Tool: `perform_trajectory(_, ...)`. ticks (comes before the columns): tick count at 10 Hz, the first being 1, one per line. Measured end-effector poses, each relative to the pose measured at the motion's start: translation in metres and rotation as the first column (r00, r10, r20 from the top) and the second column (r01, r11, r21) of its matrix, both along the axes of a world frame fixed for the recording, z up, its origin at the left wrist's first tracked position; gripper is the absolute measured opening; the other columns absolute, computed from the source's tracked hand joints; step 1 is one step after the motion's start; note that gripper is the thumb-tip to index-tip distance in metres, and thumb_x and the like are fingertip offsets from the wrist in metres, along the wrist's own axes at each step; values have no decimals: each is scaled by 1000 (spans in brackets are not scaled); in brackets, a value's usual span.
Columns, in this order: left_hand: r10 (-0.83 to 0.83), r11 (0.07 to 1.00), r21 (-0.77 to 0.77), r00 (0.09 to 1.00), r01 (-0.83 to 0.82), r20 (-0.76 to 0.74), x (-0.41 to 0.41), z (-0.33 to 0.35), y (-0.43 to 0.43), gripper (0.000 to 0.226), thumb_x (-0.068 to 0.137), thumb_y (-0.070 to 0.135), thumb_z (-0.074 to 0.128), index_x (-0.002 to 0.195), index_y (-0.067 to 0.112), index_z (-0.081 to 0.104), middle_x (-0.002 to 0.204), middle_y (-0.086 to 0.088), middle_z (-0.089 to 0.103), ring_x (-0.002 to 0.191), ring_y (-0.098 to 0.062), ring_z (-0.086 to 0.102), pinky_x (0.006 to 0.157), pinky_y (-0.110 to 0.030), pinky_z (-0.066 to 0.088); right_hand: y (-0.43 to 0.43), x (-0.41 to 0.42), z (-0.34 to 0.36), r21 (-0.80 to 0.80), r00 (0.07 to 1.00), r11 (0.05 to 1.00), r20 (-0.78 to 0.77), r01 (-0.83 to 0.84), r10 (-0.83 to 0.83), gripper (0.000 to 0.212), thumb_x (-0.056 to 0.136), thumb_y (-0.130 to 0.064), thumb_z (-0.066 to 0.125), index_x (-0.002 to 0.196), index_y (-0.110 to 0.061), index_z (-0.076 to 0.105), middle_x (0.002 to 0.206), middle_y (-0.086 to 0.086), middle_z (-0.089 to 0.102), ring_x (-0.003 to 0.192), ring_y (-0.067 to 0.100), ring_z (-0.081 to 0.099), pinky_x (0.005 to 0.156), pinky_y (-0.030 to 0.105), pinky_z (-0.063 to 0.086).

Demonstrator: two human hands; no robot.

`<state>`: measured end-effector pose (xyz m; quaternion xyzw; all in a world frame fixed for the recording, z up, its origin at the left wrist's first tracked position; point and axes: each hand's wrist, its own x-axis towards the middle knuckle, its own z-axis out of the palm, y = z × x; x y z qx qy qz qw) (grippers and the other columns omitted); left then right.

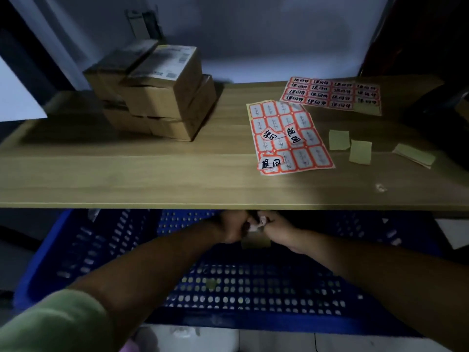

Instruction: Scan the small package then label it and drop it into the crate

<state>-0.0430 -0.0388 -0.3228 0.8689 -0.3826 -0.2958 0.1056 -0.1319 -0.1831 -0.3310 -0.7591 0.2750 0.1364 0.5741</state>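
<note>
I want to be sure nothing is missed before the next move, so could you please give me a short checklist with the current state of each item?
1. Both hands over the crate: ok. The left hand and right hand meet above the blue crate, just below the table edge.
2. Package in hand: cannot tell. Only a small tan piece shows below the hands.
3. Label on the package: cannot tell.
4. Labels available: ok. The near label sheet holds written stickers; a second sheet lies behind.
5. More packages waiting: ok. The stack of cardboard boxes sits on the table.
</note>
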Motion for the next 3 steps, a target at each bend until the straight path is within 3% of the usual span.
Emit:
perform_trajectory(1, -79, 995, 55, 996, 78, 30, -5, -18, 3, 41, 91, 17, 73, 132, 18, 70, 122, -20, 74, 111, -44, 69, 85, -44, 60, -13, 3, -38, -101, 965, 968, -154, -230, 213, 44, 92, -11, 71, 135, -14, 63, 139, 8, 64, 121, 24, 62, 105, 33, 53)
perform_trajectory(2, -33, 997, 68, 999, 31, 25, 0, 14, -10, 47, 87, 21, 77, 134, 22, 69, 121, -16, 76, 108, -41, 71, 82, -41, 60, -27, 15, 12, -82, 965, 966, -117, -244, 234, 39, 94, -13, 69, 132, -11, 61, 128, 5, 63, 112, 21, 58, 85, 27, 51)
perform_trajectory(3, -59, 998, 24, 998, 59, -4, 3, 56, -31, 42, 94, 21, 77, 133, 15, 64, 130, -14, 72, 118, -35, 69, 96, -43, 56, -24, 6, 71, -180, 958, 941, -60, -286, 280, 21, 92, -16, 72, 110, -16, 62, 112, 6, 63, 101, 18, 56, 74, 25, 44)
